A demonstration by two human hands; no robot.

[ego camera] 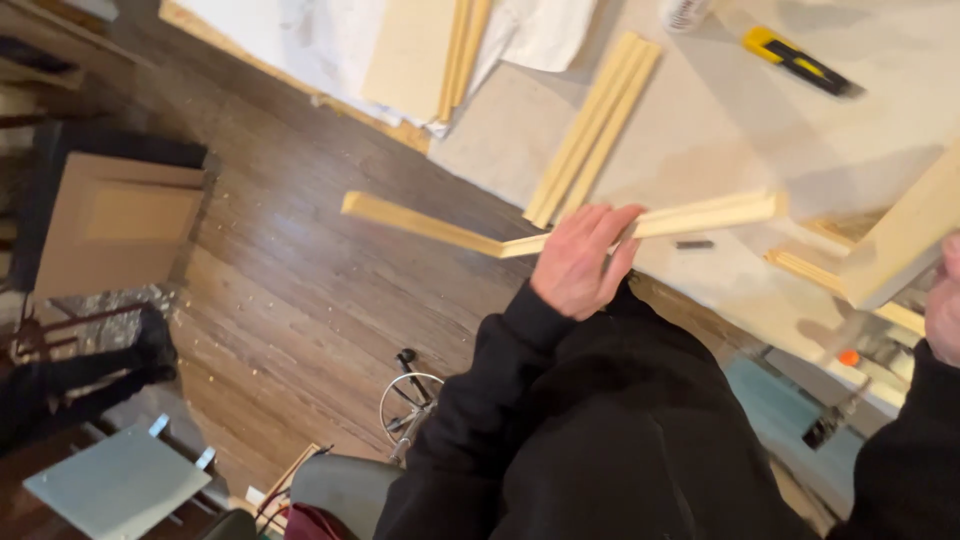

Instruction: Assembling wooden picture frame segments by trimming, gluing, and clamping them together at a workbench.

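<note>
My left hand (580, 258) grips a joined corner of two pale wooden frame bars (700, 216), an L-shaped piece whose one arm sticks out over the floor to the left and the other lies across the worktable edge. My right hand (945, 300) shows only partly at the right edge, next to a wider pale wood piece (905, 240); whether it grips that piece cannot be told. Both sleeves are black.
The worktable (730, 130) carries a bundle of wood strips (595, 125), a yellow utility knife (795, 60), a small dark piece (694, 244) and flat boards (420, 55). A wooden floor (300, 280), a cardboard panel (120, 222), a glass sheet (118, 482) and a wheeled stool base (408, 400) lie below.
</note>
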